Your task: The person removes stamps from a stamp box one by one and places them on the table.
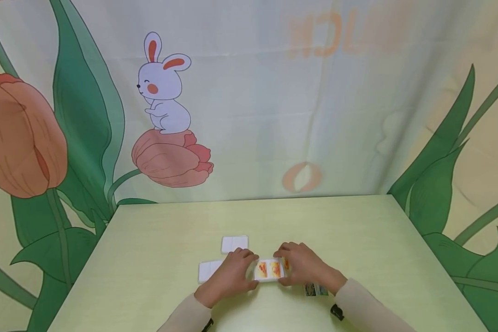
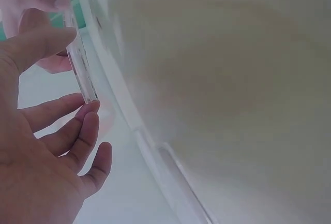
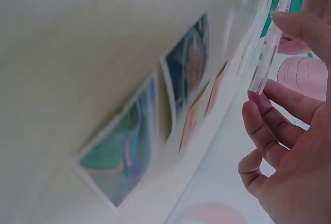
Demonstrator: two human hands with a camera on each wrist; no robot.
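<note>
While both hands, left hand (image 1: 231, 273) and right hand (image 1: 302, 266), pinch the orange-printed tile (image 1: 269, 270) by its ends, uneven pressure could flip it onto the worktop (image 1: 357, 240).

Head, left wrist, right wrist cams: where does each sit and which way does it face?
Head: worn on the head, looks forward and down at the table; both forearms, left hand and right hand show, holding a clear card case.
Left wrist: beside the left hand, looks along the table top; palm and fingers show on the case's edge.
Right wrist: beside the right hand, looks across the table; fingers show, picture cards lie beyond.
Shared: all three show the case.
</note>
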